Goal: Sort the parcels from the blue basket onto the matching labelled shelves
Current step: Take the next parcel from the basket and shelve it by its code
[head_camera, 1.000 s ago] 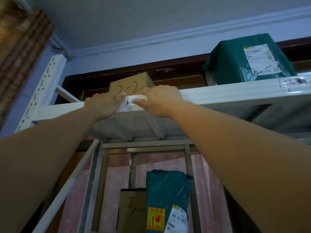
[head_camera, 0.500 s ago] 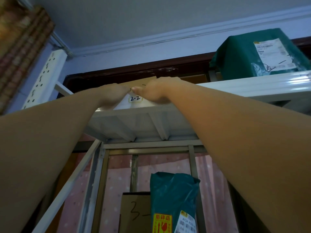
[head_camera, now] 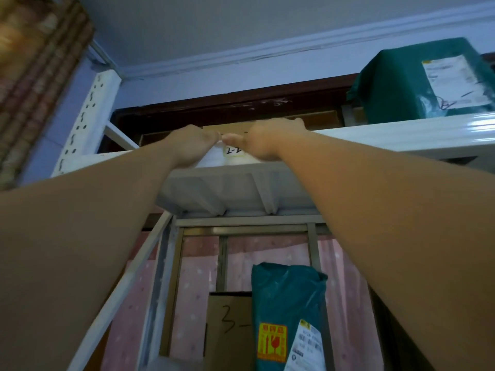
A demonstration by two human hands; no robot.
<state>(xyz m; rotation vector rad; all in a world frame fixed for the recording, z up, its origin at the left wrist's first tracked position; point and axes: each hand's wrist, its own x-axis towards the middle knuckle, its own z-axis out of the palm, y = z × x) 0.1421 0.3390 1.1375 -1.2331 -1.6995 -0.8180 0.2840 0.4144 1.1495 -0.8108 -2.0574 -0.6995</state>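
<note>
both bare arms reach up, almost straight; left hand and right hand meet thumb to thumb at the top shelf edge above the 2-2 label, right fingers flat against the cardboard box behind; left fingers are hidden, i cannot tell

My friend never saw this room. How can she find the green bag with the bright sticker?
Find the high white shelf with the 2-2 label, then look below it, before the pink curtain. A teal bag stands there, right of a brown box marked 3-. Only it has a yellow-and-red sticker; the other green parcel sits on top.
</note>
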